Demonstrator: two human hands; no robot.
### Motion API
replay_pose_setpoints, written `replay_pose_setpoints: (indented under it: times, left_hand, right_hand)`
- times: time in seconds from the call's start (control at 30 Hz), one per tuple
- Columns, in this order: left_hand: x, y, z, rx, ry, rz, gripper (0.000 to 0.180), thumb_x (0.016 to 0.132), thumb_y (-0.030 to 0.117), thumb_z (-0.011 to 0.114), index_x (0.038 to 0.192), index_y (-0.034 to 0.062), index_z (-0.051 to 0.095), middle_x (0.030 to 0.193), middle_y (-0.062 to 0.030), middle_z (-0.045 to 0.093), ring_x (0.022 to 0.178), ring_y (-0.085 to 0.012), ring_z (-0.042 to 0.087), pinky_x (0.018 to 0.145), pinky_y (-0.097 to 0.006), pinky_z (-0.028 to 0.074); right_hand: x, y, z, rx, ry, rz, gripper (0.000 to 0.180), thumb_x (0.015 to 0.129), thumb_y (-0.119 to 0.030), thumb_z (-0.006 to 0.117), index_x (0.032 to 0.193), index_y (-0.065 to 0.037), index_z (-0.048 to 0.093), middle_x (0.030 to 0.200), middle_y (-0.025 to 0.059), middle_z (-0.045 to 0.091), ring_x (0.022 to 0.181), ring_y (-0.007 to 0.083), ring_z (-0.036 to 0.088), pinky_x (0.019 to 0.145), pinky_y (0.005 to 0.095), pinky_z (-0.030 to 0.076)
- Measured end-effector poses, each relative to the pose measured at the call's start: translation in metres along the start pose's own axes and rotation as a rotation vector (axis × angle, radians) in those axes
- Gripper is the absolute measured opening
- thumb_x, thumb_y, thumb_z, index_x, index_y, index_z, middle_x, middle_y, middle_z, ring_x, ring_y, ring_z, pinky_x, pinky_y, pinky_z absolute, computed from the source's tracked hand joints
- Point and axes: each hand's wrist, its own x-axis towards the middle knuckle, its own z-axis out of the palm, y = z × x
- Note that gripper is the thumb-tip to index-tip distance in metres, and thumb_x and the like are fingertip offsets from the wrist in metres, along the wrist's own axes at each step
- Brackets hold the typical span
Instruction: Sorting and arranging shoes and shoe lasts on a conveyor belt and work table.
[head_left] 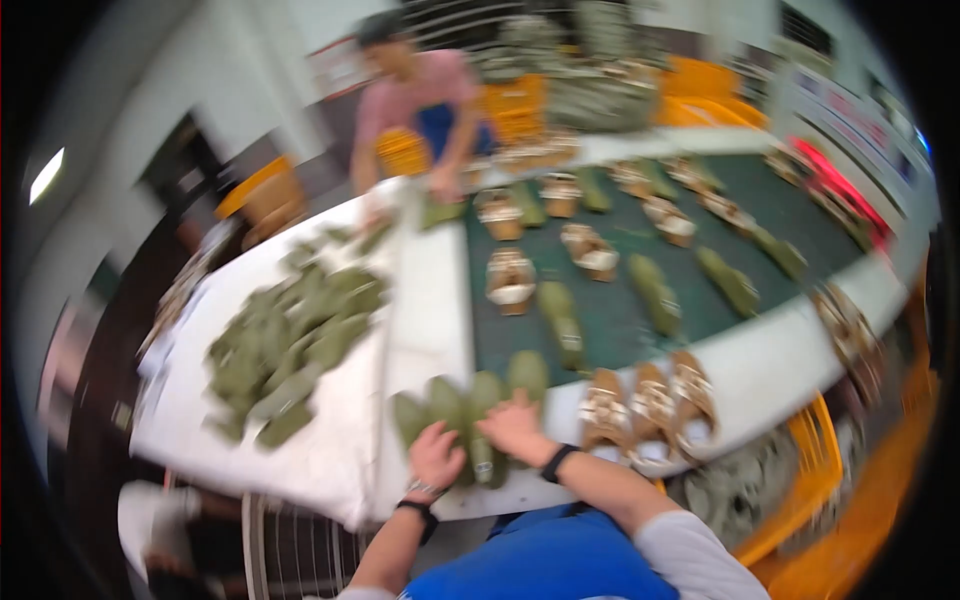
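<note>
Several olive-green shoe lasts stand side by side in a row on the white table edge in front of me, among them a left-hand last (408, 415) and a right-hand last (528, 372). My left hand (435, 460) lies against the near part of the row, fingers pointing forward and thumb apart. Over the lasts at the row's right side, my right hand (515, 428) rests with its fingers spread. Both hands touch lasts without visibly closing round one. Motion blur softens the fingers, and the hands partly cover the lasts. Both wrists wear dark bands.
To the left, a heap of green lasts (290, 340) covers part of a white cloth (340, 455). A green conveyor belt (610, 320) carries strapped sandals and lasts. More sandals (652, 405) line its near edge. Across the table a co-worker (425, 105) handles lasts. Orange crates (815, 470) stand low at right.
</note>
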Motion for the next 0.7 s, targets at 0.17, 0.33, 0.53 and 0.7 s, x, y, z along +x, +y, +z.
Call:
replay_pose_setpoints:
  times: [0.17, 0.33, 0.53, 0.7]
  left_hand:
    - [0.006, 0.019, 0.003, -0.036, 0.046, 0.044, 0.023, 0.070, 0.016, 0.061, 0.091, 0.0061, 0.062, 0.109, -0.0174, 0.057, 0.096, -0.0324, 0.057, 0.081, -0.040, 0.048]
    - [-0.007, 0.018, -0.002, 0.005, 0.058, 0.003, 0.023, 0.071, 0.016, 0.061, 0.092, 0.0070, 0.062, 0.111, -0.0158, 0.056, 0.099, -0.0314, 0.056, 0.082, -0.039, 0.048]
    - [-0.008, 0.009, 0.008, -0.057, 0.079, -0.042, 0.029, 0.073, 0.020, 0.060, 0.097, 0.0055, 0.060, 0.114, -0.0142, 0.056, 0.104, -0.0296, 0.054, 0.086, -0.039, 0.045]
    - [-0.007, 0.005, 0.005, -0.086, 0.090, -0.024, 0.028, 0.075, 0.020, 0.062, 0.098, 0.0050, 0.060, 0.112, -0.0152, 0.057, 0.102, -0.0308, 0.056, 0.085, -0.039, 0.047]
  right_hand:
    - [-0.009, 0.021, 0.009, 0.031, -0.014, 0.121, 0.032, 0.081, -0.023, 0.049, 0.107, -0.009, 0.061, 0.114, 0.0114, 0.057, 0.122, 0.0419, 0.034, 0.090, 0.0603, 0.034]
    - [-0.014, 0.011, -0.002, 0.062, -0.071, 0.069, 0.032, 0.081, -0.019, 0.049, 0.109, -0.006, 0.059, 0.116, 0.0132, 0.054, 0.124, 0.0429, 0.032, 0.093, 0.0604, 0.033]
    - [-0.006, 0.009, -0.001, 0.011, -0.080, 0.087, 0.032, 0.080, -0.017, 0.050, 0.108, -0.006, 0.060, 0.117, 0.0132, 0.054, 0.124, 0.0414, 0.033, 0.094, 0.0574, 0.035]
    - [-0.005, 0.015, 0.016, -0.030, 0.038, 0.104, 0.033, 0.073, -0.016, 0.059, 0.105, -0.008, 0.063, 0.112, 0.0106, 0.057, 0.120, 0.0413, 0.038, 0.090, 0.0524, 0.041]
